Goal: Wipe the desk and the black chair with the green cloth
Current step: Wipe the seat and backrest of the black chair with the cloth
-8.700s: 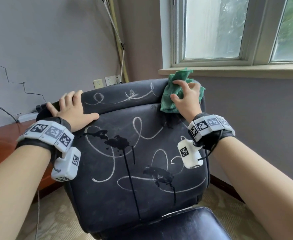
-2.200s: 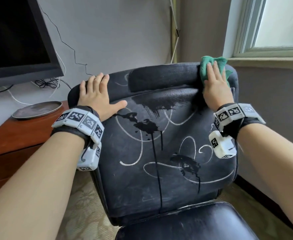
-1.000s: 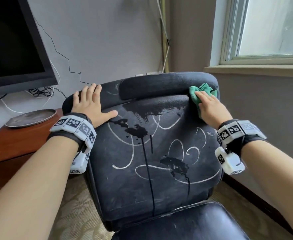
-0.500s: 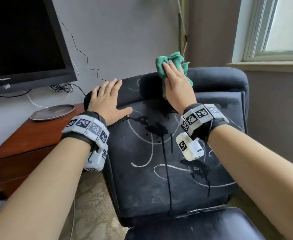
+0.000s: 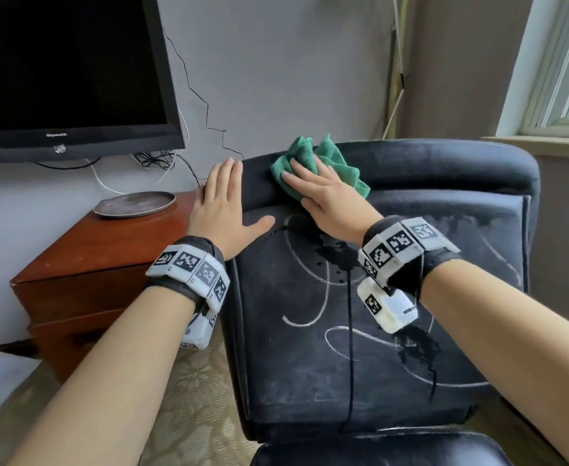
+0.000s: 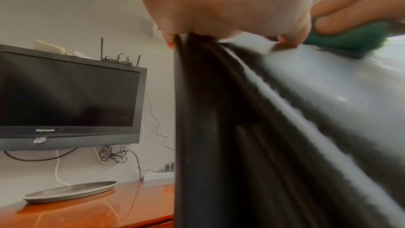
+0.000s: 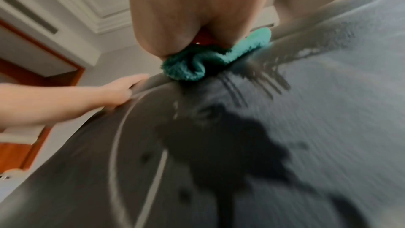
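Chalk loops and dark wet runs mark the backrest of the black chair (image 5: pixel 360 331), which fills the middle of my head view. My right hand (image 5: pixel 323 200) lies flat, fingers straight and close together, pressing the green cloth (image 5: pixel 326 163) against the padded top roll of the chair at about 12 o'clock; the cloth bunches up past my fingertips and spills out toward 1 o'clock. In the right wrist view the green cloth (image 7: pixel 197 65) is squashed between my palm and the roll, just above a dark wet patch, though that picture is smeared. My left hand (image 5: pixel 222 206) rests spread on the chair's upper corner at roughly 11 o'clock, fingers straight along the roll and thumb stretched out toward the right hand; the two hands are near each other but apart. The left wrist view shows my fingertips on the chair's edge. Off at 9 o'clock stands the wooden bench (image 5: pixel 108 250), carrying a dark shallow plate (image 5: pixel 135 203) close to the wall, with a black monitor (image 5: pixel 68 68) above it and cables (image 5: pixel 155 159) hanging behind. A window frame (image 5: pixel 558 79) sits at 2 o'clock.
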